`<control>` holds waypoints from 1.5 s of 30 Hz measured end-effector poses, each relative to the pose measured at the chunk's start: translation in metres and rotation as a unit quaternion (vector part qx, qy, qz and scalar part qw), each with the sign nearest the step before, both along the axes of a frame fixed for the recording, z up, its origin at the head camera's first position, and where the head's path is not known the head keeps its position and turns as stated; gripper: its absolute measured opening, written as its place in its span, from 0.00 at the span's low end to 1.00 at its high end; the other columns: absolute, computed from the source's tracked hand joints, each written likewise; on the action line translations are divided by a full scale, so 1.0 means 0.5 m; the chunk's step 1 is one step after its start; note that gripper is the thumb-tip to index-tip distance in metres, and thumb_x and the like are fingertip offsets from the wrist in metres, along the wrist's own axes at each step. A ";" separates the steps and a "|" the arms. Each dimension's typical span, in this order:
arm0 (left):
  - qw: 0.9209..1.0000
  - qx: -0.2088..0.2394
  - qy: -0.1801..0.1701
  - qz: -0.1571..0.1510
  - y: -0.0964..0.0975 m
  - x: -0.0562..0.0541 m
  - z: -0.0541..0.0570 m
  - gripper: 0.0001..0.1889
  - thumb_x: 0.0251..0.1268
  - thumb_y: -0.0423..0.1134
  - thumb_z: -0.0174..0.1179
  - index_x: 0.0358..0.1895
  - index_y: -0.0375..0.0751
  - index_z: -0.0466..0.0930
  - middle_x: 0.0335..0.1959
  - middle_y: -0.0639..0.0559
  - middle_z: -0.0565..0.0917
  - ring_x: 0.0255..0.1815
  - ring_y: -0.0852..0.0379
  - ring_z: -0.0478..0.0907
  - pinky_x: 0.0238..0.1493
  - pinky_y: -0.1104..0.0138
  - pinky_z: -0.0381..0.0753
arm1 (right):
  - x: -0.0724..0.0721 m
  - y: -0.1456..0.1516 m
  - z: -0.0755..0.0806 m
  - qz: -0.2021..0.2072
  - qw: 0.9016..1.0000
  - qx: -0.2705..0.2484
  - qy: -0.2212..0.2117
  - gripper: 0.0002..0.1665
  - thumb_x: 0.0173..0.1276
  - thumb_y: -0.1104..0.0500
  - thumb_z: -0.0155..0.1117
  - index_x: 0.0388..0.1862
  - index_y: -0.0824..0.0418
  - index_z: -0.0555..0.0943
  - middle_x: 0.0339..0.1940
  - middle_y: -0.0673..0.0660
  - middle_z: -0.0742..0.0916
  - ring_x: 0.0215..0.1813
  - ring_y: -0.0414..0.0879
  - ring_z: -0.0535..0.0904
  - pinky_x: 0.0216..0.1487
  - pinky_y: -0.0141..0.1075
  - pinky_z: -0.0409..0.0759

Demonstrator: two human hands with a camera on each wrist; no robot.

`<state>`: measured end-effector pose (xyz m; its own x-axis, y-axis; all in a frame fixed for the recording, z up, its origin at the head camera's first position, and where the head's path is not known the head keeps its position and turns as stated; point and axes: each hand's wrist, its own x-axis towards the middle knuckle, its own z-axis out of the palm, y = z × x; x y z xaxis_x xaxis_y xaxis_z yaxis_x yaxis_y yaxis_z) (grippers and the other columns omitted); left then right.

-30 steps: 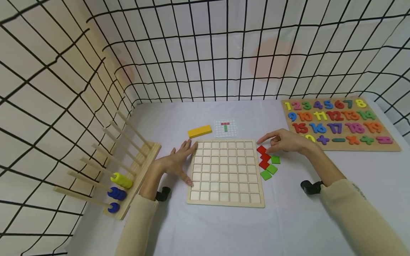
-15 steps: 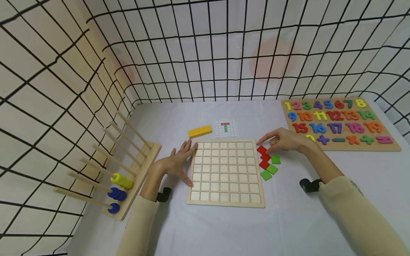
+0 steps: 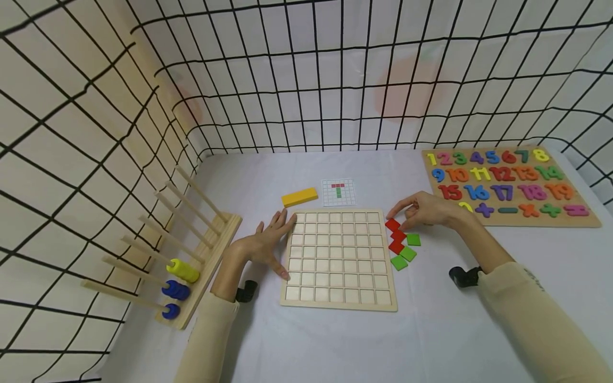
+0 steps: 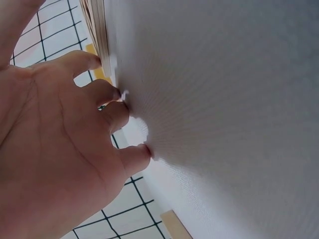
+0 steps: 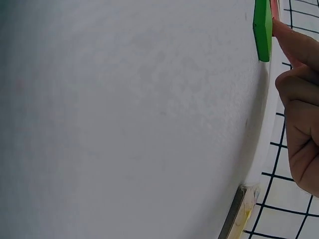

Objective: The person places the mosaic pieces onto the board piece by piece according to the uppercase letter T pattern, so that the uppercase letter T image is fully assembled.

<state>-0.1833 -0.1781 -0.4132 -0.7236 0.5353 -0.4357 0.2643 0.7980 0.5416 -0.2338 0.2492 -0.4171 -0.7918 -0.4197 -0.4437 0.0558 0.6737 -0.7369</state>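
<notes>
A square wooden grid board [image 3: 337,259] lies flat in the middle of the table, its cells all bare wood. My left hand [image 3: 263,242] spreads along its left side, index finger at the upper corner and thumb lower down. In the left wrist view, the other fingertips rest on the white cloth beside the board's edge [image 4: 99,37]. My right hand [image 3: 426,210] is at the upper right corner, index finger reaching to the board and thumb by the red tiles [image 3: 397,235]. Green tiles [image 3: 408,253] lie loosely next to them; one green tile [image 5: 263,32] shows in the right wrist view.
Behind the board lie a yellow bar [image 3: 299,197] and a card with a red and green T pattern [image 3: 338,192]. A peg stand [image 3: 210,260] with yellow and blue rings is on the left. A number puzzle board [image 3: 510,186] lies at the back right. Black wire mesh [image 3: 340,96] encloses the table.
</notes>
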 end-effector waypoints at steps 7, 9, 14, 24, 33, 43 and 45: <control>1.000 -0.008 -0.003 -0.002 0.001 -0.001 -0.001 0.77 0.41 0.46 0.86 0.85 0.47 0.28 0.84 0.43 0.19 0.86 0.44 0.17 0.83 0.40 0.21 | 0.003 -0.004 -0.001 -0.009 1.000 0.023 0.018 0.24 0.61 0.59 0.77 0.57 0.61 0.85 0.18 0.48 0.68 0.25 0.43 0.63 0.30 0.35 0.59; 1.000 -0.009 -0.005 -0.004 0.001 0.000 0.001 0.77 0.41 0.46 0.86 0.85 0.47 0.28 0.84 0.43 0.19 0.86 0.44 0.16 0.83 0.40 0.20 | 0.004 -0.003 0.000 -0.017 0.999 0.032 0.020 0.24 0.61 0.58 0.78 0.56 0.62 0.85 0.18 0.48 0.68 0.27 0.44 0.64 0.33 0.37 0.60; 1.000 -0.007 -0.009 -0.003 0.001 0.002 0.005 0.78 0.41 0.47 0.85 0.85 0.47 0.28 0.84 0.43 0.19 0.86 0.45 0.16 0.83 0.41 0.20 | 0.007 -0.001 0.002 -0.038 0.998 0.050 0.024 0.24 0.61 0.56 0.78 0.55 0.62 0.84 0.18 0.49 0.70 0.27 0.45 0.66 0.35 0.38 0.61; 1.000 -0.003 -0.008 0.002 0.004 0.003 0.007 0.78 0.41 0.46 0.85 0.85 0.45 0.28 0.84 0.42 0.20 0.86 0.44 0.17 0.83 0.39 0.21 | 0.016 0.004 0.004 -0.058 0.995 0.058 0.048 0.27 0.59 0.53 0.81 0.53 0.64 0.84 0.17 0.49 0.72 0.24 0.43 0.66 0.28 0.34 0.61; 1.000 -0.009 -0.014 -0.001 0.003 0.003 0.006 0.78 0.41 0.47 0.85 0.85 0.46 0.27 0.84 0.43 0.20 0.86 0.45 0.16 0.83 0.41 0.20 | 0.029 0.008 0.008 -0.065 0.991 0.069 0.094 0.24 0.61 0.54 0.79 0.52 0.66 0.86 0.17 0.49 0.69 0.26 0.44 0.65 0.26 0.32 0.58; 1.000 -0.005 -0.010 -0.006 0.001 0.001 0.003 0.77 0.41 0.47 0.85 0.85 0.45 0.27 0.84 0.42 0.19 0.86 0.44 0.17 0.83 0.40 0.21 | 0.058 -0.046 0.034 -0.079 0.991 0.009 0.109 0.25 0.61 0.51 0.80 0.52 0.64 0.88 0.15 0.48 0.63 0.22 0.43 0.61 0.31 0.36 0.61; 1.000 -0.003 -0.010 -0.005 0.002 0.002 0.003 0.77 0.42 0.47 0.85 0.85 0.45 0.27 0.84 0.42 0.19 0.86 0.44 0.17 0.83 0.39 0.21 | 0.062 -0.064 0.037 -0.076 0.992 -0.005 0.105 0.25 0.60 0.51 0.81 0.51 0.64 0.88 0.15 0.48 0.63 0.22 0.42 0.60 0.29 0.36 0.60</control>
<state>-0.1825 -0.1772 -0.4116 -0.7088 0.5405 -0.4534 0.2617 0.7983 0.5425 -0.2030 0.2172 -0.3987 -0.9206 -0.2920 -0.2593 0.0009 0.6623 -0.7493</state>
